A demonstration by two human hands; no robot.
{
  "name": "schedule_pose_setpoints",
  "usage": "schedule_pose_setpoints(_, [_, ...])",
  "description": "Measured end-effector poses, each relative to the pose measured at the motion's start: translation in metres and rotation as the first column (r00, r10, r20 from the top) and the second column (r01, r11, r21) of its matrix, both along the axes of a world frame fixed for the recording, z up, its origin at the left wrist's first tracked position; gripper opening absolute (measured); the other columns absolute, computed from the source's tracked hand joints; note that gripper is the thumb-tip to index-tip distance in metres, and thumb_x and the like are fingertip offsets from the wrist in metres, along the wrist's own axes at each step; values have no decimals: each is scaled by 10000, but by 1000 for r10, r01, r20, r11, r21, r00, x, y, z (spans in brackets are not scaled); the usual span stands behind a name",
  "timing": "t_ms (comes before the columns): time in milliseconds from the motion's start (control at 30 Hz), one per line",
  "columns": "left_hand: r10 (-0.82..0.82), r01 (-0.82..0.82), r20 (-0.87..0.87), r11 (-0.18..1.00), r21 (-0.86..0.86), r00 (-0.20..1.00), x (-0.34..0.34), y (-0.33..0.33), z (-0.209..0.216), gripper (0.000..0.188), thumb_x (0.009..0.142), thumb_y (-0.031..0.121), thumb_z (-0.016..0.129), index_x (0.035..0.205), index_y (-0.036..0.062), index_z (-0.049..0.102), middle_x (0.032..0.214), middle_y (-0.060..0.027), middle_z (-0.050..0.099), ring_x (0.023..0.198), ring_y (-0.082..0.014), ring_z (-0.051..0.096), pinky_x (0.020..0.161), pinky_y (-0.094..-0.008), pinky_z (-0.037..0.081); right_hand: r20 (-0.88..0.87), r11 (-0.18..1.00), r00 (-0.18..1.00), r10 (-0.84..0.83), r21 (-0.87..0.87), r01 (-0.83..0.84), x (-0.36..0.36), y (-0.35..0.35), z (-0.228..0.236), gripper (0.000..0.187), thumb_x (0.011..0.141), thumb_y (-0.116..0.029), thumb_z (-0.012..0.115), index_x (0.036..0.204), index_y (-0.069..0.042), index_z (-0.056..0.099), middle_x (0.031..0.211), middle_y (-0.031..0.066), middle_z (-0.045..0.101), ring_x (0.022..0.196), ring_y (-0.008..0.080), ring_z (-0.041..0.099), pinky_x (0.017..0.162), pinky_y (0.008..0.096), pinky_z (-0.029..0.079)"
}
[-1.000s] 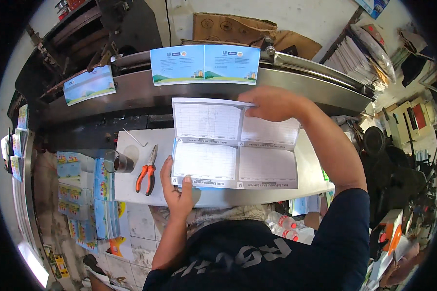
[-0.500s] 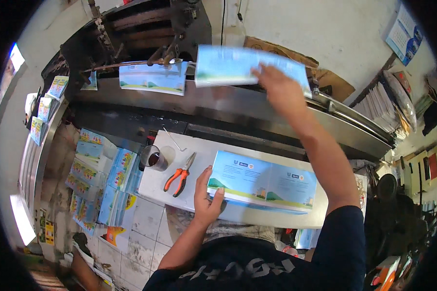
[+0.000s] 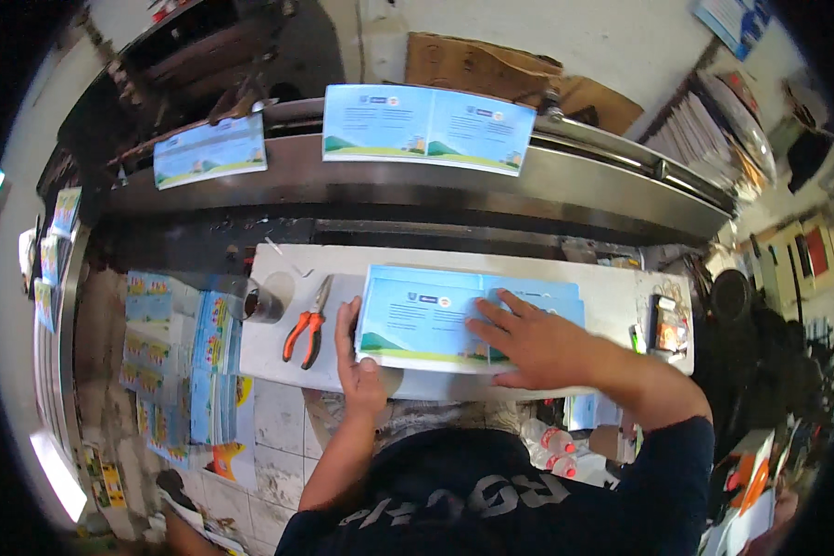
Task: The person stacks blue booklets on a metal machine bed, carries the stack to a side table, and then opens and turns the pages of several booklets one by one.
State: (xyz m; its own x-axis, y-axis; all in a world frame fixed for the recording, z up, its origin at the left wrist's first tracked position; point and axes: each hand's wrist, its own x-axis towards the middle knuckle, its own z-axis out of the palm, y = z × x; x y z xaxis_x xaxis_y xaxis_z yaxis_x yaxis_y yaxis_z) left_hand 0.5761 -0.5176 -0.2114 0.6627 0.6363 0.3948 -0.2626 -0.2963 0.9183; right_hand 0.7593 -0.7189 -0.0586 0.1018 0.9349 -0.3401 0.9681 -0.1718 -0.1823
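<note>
A stack of light blue printed sheets (image 3: pixel 417 347) lies on the white tabletop, its top sheets slightly out of line at the right. My left hand (image 3: pixel 360 375) grips the stack's left edge, with the fingers along its side and the thumb at the near corner. Flat on the right half of the stack rests my right hand (image 3: pixel 542 345), fingers spread. Beyond the table, a matching wide printed sheet (image 3: pixel 426 132) leans on the metal machine ledge, away from both hands. Another blue sheet (image 3: pixel 210 151) hangs further left on the machine.
Orange-handled pliers (image 3: pixel 306 335) and a glass with dark liquid (image 3: pixel 261 302) stand left of the stack. A small dark box (image 3: pixel 667 326) sits at the table's right end. Piled prints (image 3: pixel 215 345) are at the lower left. A long metal ledge (image 3: pixel 612 190) spans the back.
My right hand has come down from the ledge to the stack. The sheet it held now rests on the ledge. The view has shifted.
</note>
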Motion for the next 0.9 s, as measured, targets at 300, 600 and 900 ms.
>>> schedule_pose_setpoints(300, [32, -34, -36, 998, -59, 999, 7, -5, 12, 581, 900, 55, 566, 1430, -72, 364, 1475, -220, 370, 1361, -306, 396, 1128, -405, 311, -448, 993, 894, -18, 98, 69, 113, 59, 45, 356, 910, -216, 584, 1217, -37, 601, 1127, 220, 658, 1094, 399, 607, 961, 479, 463])
schedule_pose_setpoints(600, [35, -38, -96, 999, -24, 995, 5, -6, 12, 577, 920, 80, 573, 1435, -68, 361, 1477, -229, 373, 1352, -310, 409, 1119, -407, 321, -293, 988, 955, -50, 126, 91, 133, 70, 29, 318, 927, -209, 608, 1187, -27, 618, 1151, 214, 647, 1104, 389, 580, 958, 443, 452])
schedule_pose_setpoints(900, [60, -60, -6, 997, -43, 998, -1, 0, 11, 563, 946, 169, 554, 1425, -71, 380, 1486, -224, 379, 1362, -319, 398, 1134, -416, 293, 123, 737, 945, -302, 659, 150, 112, 94, 100, 417, 834, -80, 580, 1247, -107, 630, 1266, 147, 634, 1154, 377, 585, 934, 463, 510])
